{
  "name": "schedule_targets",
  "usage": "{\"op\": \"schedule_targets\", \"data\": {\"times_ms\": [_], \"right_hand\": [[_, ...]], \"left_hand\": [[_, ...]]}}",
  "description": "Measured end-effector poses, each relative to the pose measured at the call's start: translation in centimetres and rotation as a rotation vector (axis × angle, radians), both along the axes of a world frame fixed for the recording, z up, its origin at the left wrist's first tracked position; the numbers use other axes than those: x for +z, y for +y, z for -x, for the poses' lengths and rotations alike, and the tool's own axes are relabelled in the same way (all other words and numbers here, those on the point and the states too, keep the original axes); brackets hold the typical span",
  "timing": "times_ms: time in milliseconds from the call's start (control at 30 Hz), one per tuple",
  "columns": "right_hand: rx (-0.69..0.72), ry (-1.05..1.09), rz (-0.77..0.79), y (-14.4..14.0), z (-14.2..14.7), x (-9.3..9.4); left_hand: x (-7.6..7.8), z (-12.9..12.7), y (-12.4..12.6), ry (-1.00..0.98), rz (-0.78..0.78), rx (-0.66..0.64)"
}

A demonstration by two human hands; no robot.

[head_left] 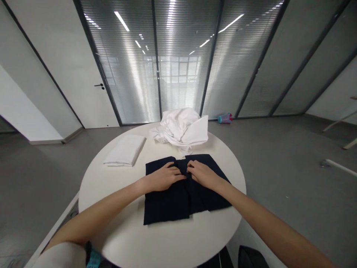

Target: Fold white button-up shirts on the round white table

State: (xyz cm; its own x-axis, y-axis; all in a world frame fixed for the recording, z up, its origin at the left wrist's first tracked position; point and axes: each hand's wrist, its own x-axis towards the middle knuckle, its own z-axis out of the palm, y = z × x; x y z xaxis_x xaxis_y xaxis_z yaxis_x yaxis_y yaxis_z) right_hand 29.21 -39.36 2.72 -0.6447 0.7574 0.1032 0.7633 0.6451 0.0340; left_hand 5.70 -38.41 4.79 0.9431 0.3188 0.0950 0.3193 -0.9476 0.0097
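Note:
A dark navy piece of clothing or cloth [167, 208] lies folded on the round white table [167, 242], its two side panels turned in toward a narrow middle strip. My left hand [163, 178] rests on the left panel with fingers spread, their tips reaching the middle strip. Across from it, my right hand [203, 173] has its fingers bent over the inner edge of the right panel, gripping the fabric there. The fingertips of the two hands are close together but apart. What kind of garment it is, I cannot tell.
Behind the navy cloth sits a crumpled heap of white fabric [181, 128]. A neatly folded white cloth [125, 150] lies at the table's left. On the floor by the glass partition rests a blue and pink object [225, 118]. Pale furniture legs [340, 168] stand at right.

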Motion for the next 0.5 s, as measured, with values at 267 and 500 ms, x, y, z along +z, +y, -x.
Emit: {"op": "schedule_targets", "data": {"times_ms": [267, 500], "right_hand": [[-0.054, 0.132, -0.219, 0.2, -5.8, 3.3], [-0.429, 0.437, -0.186, 0.9, -23.4, 2.2]], "left_hand": [[3.8, 12.6, -1.1, -0.33, -0.085, 0.269], [-1.1, 29.2, -4.8, -0.278, -0.071, 0.67]]}}
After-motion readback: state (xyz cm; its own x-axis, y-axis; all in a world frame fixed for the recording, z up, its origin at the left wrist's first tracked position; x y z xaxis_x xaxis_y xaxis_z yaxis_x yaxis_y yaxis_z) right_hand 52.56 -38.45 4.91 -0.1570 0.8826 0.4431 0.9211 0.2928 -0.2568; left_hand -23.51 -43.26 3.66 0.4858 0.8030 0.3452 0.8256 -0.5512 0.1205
